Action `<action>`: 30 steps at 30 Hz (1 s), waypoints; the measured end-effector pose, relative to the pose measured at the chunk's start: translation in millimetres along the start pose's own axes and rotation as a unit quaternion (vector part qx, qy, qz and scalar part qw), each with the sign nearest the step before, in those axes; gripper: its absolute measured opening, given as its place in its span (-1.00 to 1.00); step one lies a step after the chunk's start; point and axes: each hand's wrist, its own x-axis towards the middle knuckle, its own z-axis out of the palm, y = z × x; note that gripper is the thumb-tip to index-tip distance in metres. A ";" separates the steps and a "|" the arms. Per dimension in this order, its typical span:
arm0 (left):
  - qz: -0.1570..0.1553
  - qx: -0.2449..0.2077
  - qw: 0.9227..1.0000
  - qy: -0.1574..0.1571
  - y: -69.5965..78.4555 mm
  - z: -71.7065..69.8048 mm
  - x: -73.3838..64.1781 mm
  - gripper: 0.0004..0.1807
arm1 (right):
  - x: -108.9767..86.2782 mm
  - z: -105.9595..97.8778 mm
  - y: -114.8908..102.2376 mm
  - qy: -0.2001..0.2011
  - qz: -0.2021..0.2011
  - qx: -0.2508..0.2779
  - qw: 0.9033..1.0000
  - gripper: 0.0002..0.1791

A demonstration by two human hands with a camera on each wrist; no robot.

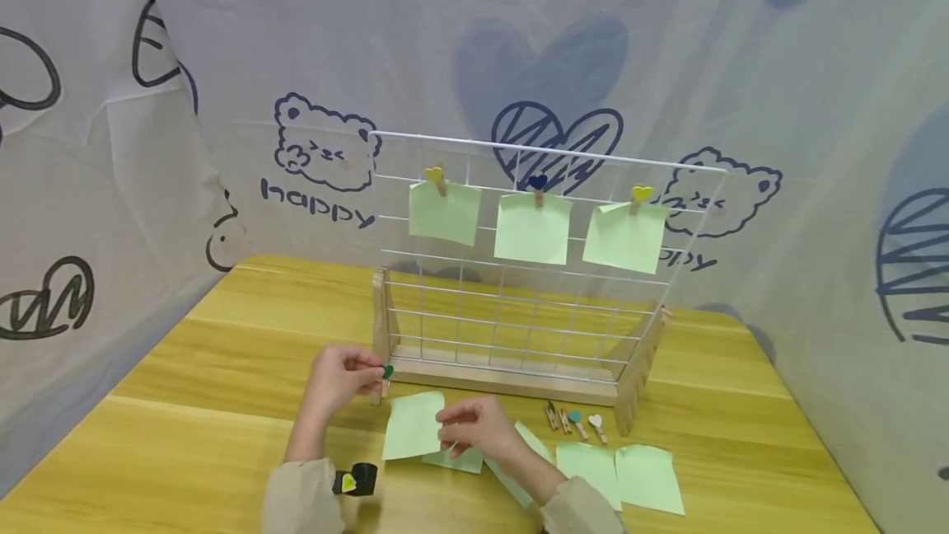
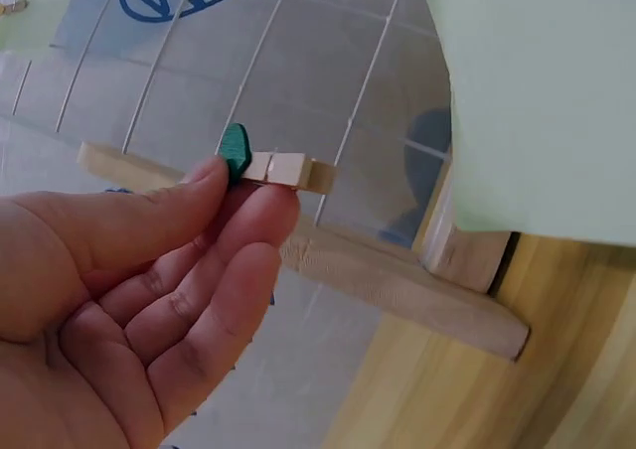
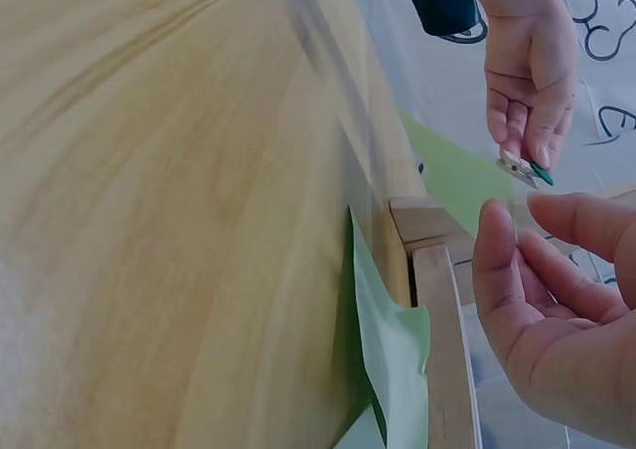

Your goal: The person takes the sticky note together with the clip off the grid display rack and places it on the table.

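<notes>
My left hand [image 1: 343, 379] pinches a small wooden clothespin [image 2: 283, 168] with a dark green heart between thumb and forefinger, near the left foot of a white wire grid rack [image 1: 460, 317]. Between the thumb and fingers of my right hand [image 1: 480, 432] is the right edge of a pale green sticky note [image 1: 412, 427], lifted in front of the rack. In the left wrist view, part of a pale green note [image 2: 547, 101] fills the upper right. Three more notes hang high on the grid, such as the middle note [image 1: 532, 229], each under a heart clothespin.
Several clothespins [image 1: 578, 425] lie on the wooden table [image 1: 222, 386] before the rack's right half. Loose green notes [image 1: 649, 480] spread along the front right, some partly under my right arm. A black wrist device [image 1: 363, 480] sits by my left sleeve. Printed cloth [image 1: 445, 23] hangs behind.
</notes>
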 end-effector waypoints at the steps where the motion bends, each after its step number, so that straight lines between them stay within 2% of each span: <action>1: -0.008 0.004 1.000 0.001 -1.3 -1.2 -0.6 -0.95 | 0.2 0.8 0.4 -0.005 0.001 0.001 1.000 -0.78; 8: -0.038 0.027 0.999 0.006 -9.7 -7.1 -3.1 -0.96 | 2.1 5.3 2.2 -0.022 0.010 0.005 1.000 -0.79; 20: -0.100 0.017 0.995 -0.024 -33.4 -9.2 -2.2 -0.95 | 6.0 10.1 8.6 -0.061 0.028 0.003 0.998 -0.74; 30: -0.117 0.024 0.992 -0.030 -44.2 -8.2 0.6 -0.96 | 8.1 13.1 7.9 -0.058 0.045 0.016 0.997 -0.65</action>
